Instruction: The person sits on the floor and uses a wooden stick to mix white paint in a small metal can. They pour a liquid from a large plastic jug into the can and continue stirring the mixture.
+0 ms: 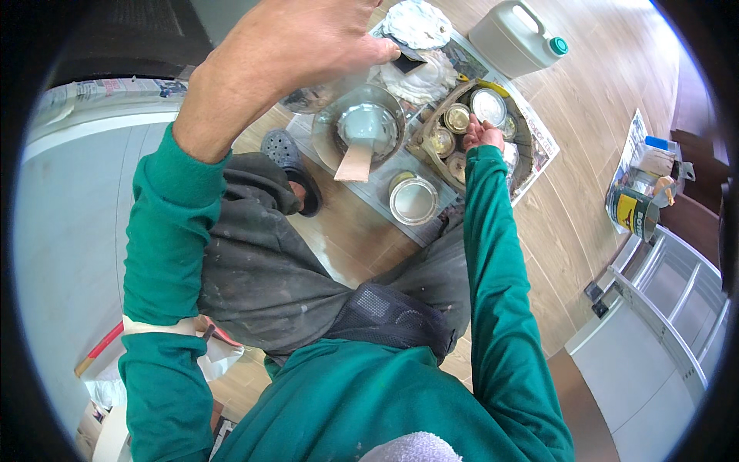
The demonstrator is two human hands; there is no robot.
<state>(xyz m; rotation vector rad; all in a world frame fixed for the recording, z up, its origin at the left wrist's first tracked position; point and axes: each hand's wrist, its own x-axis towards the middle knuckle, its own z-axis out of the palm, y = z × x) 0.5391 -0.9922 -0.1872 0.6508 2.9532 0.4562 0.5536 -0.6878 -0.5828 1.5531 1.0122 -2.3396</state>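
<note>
Adjoining a round metal tin (489, 105), right hand (483, 137) is seen; left hand (327, 38) is noted at black angular piece (411, 65); neither grip's closure can be told.

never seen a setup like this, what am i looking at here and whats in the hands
There is no machine here: a person works bare-handed, in green sleeves. The single picture comes from a wide fisheye camera on their head, looking down, so straight edges bend.

On the wooden floor lies newspaper, bearing a pot of pale paint with a flat wooden stick, an open can and a container of tins.

The left hand's thumb meets a dark flat piece; its fingers leave the view, so its grip is unclear. The right hand reaches among the tins; whether it holds one is unclear.
</note>
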